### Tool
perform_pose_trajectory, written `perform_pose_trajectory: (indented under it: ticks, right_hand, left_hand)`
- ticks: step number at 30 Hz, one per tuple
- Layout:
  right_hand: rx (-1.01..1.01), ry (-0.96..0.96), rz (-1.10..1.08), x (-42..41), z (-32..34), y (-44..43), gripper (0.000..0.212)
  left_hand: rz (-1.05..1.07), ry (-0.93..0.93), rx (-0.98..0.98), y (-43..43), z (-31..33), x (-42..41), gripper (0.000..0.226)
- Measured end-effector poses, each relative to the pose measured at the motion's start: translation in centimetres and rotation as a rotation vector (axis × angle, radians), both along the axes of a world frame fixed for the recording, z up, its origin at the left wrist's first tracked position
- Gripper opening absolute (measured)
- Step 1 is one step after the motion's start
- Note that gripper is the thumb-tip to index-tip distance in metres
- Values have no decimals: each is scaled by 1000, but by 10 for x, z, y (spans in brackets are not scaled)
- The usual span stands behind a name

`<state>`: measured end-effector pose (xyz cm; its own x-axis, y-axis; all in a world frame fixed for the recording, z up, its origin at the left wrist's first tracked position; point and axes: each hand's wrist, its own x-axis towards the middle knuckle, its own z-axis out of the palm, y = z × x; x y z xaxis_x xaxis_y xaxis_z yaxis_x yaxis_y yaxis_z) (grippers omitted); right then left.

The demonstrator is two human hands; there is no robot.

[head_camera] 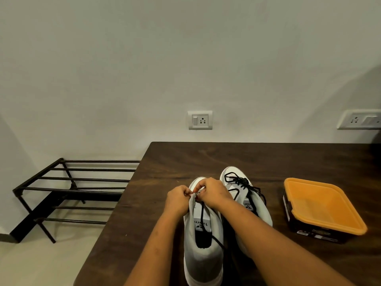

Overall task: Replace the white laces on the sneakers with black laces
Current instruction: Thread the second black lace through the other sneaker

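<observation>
Your left hand [178, 200] pinches the upper edge of the near sneaker [203, 256], your right hand [214, 195] pinches the black lace [203, 212] there. It's on the table [165, 162], the second sneaker [260, 209] just beside it.

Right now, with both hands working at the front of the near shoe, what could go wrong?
The black lace trails loose over the opening of the near sneaker; a hard pull could leave one end short. The left hand and right hand hide where it threads, so a skipped hole could go unnoticed.

The right hand [214, 195] hides eyelets of the near sneaker [203, 254].
</observation>
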<state>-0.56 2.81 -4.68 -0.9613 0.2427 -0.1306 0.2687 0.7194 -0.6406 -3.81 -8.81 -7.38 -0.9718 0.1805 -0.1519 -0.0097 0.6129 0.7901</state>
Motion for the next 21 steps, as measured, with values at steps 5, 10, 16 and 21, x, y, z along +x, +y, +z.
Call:
perform_pose_trajectory:
  ticks: [5,10,16,21]
  right_hand:
    - [7,-25,19,0,1,-1,20]
    - [52,-29,20,0,-1,-3,19]
    - [80,-47,20,0,-1,0,18]
    - [65,-47,25,-2,-1,0,20]
  left_hand:
    - [149,-206,150,4,-11,-2,13]
    - [312,-349,473,1,15,0,33]
    - [614,-404,1418,-31,57,-10,30]
    - [520,-103,827,-49,57,-17,29]
